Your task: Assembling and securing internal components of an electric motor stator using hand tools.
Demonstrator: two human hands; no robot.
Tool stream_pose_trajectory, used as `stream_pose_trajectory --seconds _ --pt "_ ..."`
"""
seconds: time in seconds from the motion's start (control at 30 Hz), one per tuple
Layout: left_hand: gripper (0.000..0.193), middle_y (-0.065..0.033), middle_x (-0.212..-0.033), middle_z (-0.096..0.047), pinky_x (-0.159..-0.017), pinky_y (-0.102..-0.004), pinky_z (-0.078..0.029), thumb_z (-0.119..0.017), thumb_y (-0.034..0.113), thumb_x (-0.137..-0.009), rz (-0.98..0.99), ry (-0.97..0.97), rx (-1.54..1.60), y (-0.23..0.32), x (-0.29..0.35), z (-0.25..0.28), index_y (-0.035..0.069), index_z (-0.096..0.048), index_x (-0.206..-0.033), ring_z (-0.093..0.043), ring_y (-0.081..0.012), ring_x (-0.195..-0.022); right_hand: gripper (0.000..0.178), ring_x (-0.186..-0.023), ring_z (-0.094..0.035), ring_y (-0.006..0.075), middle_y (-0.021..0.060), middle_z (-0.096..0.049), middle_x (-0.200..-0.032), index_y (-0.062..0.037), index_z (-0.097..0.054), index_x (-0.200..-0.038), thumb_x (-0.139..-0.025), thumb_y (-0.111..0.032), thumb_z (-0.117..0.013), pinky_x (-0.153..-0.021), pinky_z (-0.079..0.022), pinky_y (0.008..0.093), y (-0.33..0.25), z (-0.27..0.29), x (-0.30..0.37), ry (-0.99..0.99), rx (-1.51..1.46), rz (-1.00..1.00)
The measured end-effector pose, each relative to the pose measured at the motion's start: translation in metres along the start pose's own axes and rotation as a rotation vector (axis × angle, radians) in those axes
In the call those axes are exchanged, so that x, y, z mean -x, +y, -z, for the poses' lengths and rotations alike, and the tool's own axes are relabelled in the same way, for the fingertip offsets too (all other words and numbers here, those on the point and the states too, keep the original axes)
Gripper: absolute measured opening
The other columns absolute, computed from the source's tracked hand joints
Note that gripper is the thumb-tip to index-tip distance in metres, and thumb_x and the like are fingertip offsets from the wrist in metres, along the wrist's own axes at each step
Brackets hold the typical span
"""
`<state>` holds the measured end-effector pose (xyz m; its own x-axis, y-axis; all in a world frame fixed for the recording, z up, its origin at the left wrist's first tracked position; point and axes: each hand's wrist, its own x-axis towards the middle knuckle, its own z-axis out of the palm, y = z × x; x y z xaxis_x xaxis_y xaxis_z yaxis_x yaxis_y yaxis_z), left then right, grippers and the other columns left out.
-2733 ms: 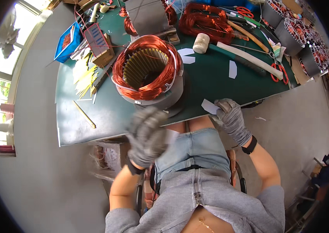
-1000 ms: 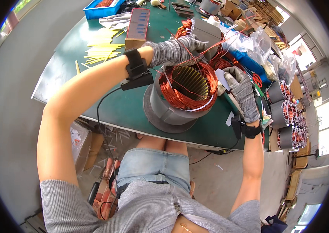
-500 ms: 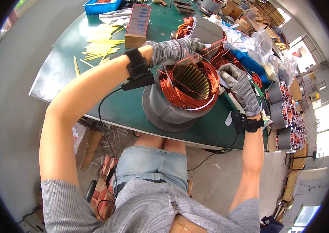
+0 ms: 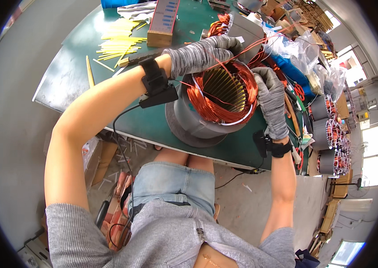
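Note:
A grey motor stator (image 4: 193,111) stands before me on a dark round base, its open end facing up. Thick copper windings (image 4: 231,117) ring its mouth, and yellowish slot liners (image 4: 229,87) line the bore. My left hand (image 4: 204,54), in a grey knitted glove, reaches over the far rim with bent, closed fingers. Loose copper wires (image 4: 253,46) run past its fingertips toward the far right. On the right rim, my right hand (image 4: 270,96), gloved alike, has its fingers pinched beside the windings. What either hand grips is hidden.
Yellow strips (image 4: 119,44) and a boxed device on a wooden block (image 4: 160,39) lie far left on the green table (image 4: 70,73). Another stator (image 4: 247,33) lies behind. Clear plastic bags (image 4: 302,49), red-handled scissors (image 4: 299,91) and finished stators (image 4: 327,134) are at right.
My right hand has moved left, closer against the windings, and its fingers have drawn together. My left hand has shifted slightly right along the far rim. The view has shifted a little.

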<state>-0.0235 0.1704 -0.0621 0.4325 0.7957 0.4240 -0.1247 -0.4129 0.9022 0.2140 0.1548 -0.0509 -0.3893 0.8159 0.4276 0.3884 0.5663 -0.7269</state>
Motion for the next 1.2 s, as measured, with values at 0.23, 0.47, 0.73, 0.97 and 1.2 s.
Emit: stream_pose_trajectory --seconds 0.23,0.47,0.73,0.97,1.2 --pt "0.026 0.005 -0.088 -0.059 -0.064 -0.019 -0.046 -0.053 0.016 -0.098 0.199 0.008 -0.172 0.0 0.001 0.003 0.008 -0.058 -0.122 -0.054 -0.003 -0.075 0.016 -0.078 -0.059 0.008 0.0047 -0.066 -0.087 0.0002 -0.064 -0.1 -0.096 -0.013 -0.057 -0.073 -0.05 0.0246 -0.01 0.009 -0.012 -0.118 -0.115 0.001" --pt "0.025 -0.0017 -0.103 -0.063 -0.089 -0.0227 -0.048 -0.048 0.009 -0.1 0.237 0.027 0.063 0.006 0.007 -0.001 0.001 -0.057 -0.121 -0.059 -0.0088 -0.095 0.018 -0.071 -0.062 0.0117 0.0085 -0.067 -0.081 -0.0002 -0.065 -0.101 -0.095 -0.015 -0.057 -0.068 -0.052 0.0281 -0.02 0.01 -0.014 -0.079 0.261 0.061" --pt "0.014 -0.0011 -0.094 -0.062 -0.079 -0.0246 -0.048 -0.054 0.009 -0.095 0.218 0.092 -0.01 0.013 0.011 -0.003 0.003 -0.061 -0.106 -0.058 -0.0097 -0.086 0.021 -0.075 -0.058 0.0074 0.0051 -0.063 -0.079 0.001 -0.061 -0.104 -0.095 -0.018 -0.057 -0.07 -0.05 0.0262 -0.007 0.017 -0.024 -0.26 -0.144 0.011" --pt "0.022 0.0008 -0.098 -0.062 -0.082 -0.0228 -0.051 -0.054 0.023 -0.099 0.293 0.039 0.104 0.008 0.005 0.003 0.006 -0.061 -0.111 -0.06 -0.0076 -0.091 0.018 -0.077 -0.063 0.0177 0.011 -0.064 -0.082 -0.0025 -0.061 -0.101 -0.093 -0.018 -0.06 -0.073 -0.051 0.0318 -0.013 0.02 -0.036 -0.294 0.181 0.285" --pt "0.025 -0.0012 -0.105 -0.065 -0.086 -0.0237 -0.05 -0.055 0.022 -0.099 0.248 0.045 -0.019 0.017 0.008 -0.004 0.005 -0.061 -0.116 -0.061 -0.009 -0.096 0.02 -0.085 -0.067 0.0206 0.0083 -0.069 -0.089 -0.0037 -0.062 -0.107 -0.095 -0.018 -0.054 -0.077 -0.054 0.0319 -0.012 0.027 -0.042 -0.337 0.41 0.345"
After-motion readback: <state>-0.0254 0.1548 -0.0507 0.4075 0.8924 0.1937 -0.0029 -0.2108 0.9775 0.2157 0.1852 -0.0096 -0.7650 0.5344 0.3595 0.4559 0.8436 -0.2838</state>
